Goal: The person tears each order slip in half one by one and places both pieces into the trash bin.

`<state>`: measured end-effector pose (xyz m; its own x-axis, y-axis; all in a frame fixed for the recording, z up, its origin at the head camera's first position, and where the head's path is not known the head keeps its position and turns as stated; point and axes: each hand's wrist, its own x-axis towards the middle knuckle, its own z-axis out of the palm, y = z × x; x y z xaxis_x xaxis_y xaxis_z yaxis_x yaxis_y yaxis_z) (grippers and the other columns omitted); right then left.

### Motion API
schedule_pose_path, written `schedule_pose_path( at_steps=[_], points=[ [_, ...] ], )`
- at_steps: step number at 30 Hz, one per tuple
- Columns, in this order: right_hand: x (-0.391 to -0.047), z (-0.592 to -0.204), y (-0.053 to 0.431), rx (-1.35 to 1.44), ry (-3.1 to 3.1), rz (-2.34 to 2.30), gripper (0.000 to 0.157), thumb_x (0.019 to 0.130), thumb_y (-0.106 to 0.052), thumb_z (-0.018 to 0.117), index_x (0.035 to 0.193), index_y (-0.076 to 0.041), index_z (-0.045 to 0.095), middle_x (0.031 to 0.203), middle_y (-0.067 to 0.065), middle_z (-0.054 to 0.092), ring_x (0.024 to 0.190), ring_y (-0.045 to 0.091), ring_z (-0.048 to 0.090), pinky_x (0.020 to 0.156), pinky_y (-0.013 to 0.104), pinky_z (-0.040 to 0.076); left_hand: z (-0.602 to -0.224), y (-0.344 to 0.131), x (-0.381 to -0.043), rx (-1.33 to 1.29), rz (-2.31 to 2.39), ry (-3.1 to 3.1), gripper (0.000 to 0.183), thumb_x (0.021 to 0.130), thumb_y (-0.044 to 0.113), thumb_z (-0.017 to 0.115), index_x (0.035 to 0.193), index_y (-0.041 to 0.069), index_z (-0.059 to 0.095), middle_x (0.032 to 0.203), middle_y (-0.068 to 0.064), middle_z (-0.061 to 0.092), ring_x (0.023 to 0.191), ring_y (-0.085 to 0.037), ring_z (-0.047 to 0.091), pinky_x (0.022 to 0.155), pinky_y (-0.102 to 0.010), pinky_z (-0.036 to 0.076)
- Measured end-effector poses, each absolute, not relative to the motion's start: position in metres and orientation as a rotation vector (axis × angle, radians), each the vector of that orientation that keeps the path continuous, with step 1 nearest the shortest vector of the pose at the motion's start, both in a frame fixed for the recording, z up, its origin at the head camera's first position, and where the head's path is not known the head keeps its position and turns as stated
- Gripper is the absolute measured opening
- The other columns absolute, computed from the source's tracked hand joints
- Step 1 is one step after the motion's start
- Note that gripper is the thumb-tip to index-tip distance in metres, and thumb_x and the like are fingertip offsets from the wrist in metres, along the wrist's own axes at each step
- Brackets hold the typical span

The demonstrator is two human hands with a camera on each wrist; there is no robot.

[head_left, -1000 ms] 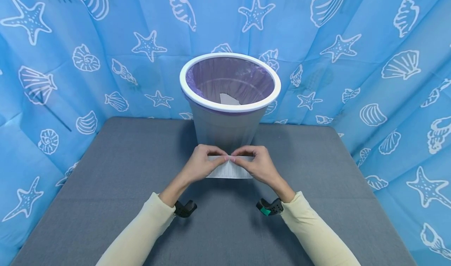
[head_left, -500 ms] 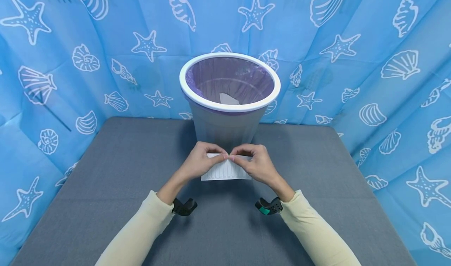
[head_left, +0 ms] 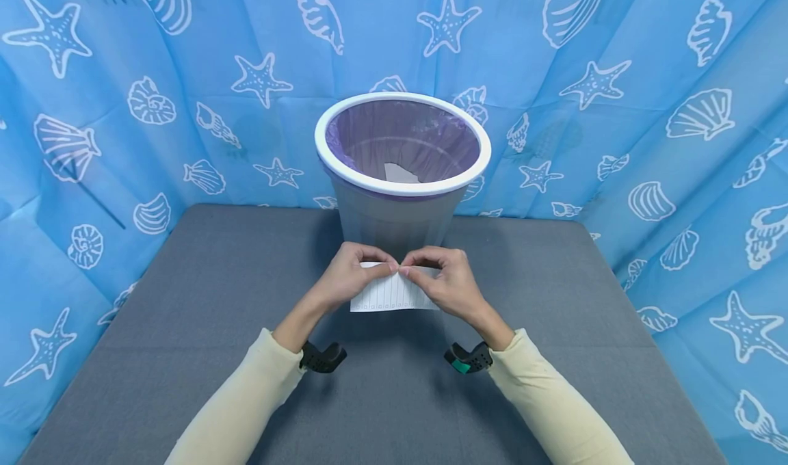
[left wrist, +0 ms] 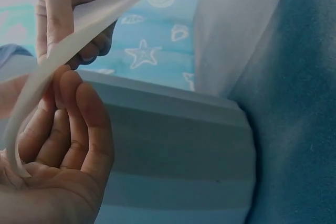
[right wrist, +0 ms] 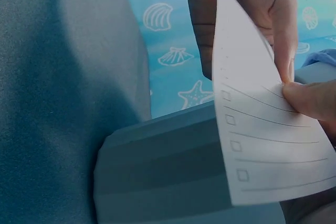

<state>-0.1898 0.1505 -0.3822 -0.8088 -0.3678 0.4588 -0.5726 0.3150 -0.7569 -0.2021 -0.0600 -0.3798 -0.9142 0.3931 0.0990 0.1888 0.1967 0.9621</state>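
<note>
A small white sheet of paper (head_left: 389,295) with ruled lines and a row of little checkbox squares hangs between the two hands in front of the bin. My left hand (head_left: 346,272) pinches its upper edge near the middle, thumb towards me. Right beside it, my right hand (head_left: 451,282) pinches the same edge, the thumbs almost meeting. In the right wrist view the printed face of the sheet (right wrist: 273,145) shows, slightly bent. Seen from the left wrist, the sheet (left wrist: 68,48) is nearly edge-on and curves over the fingers. No tear can be made out.
Behind the hands a grey bin with a white rim (head_left: 403,189) and purple liner stands on the grey cloth-covered table (head_left: 394,410). Inside it lies a white piece (head_left: 400,173), perhaps paper. A blue curtain (head_left: 369,34) with shells and starfish surrounds the table's back and sides.
Both hands have risen slightly in the head view, towards the bin, carrying the paper. More of the sheet's left part shows than a second ago. The bin has stayed put.
</note>
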Motion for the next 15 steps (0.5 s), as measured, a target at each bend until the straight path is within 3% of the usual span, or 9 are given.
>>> schedule_pose_path(
  at_steps=[15],
  points=[
    [-0.1933,-0.3756,0.1493,0.907,-2.304,1.485,0.004,0.091,-0.002,0.075,0.094,-0.003,0.078,0.089,0.004,0.075,0.084,0.019,0.072,0.084,0.038,0.058,-0.3760,-0.0625,-0.2054,0.613,1.793,2.394,0.017,0.096,0.012,0.071,0.101,-0.003,0.077,0.093,-0.013,0.075,0.071,-0.020,0.067,0.062,-0.031,0.053]
  ],
)
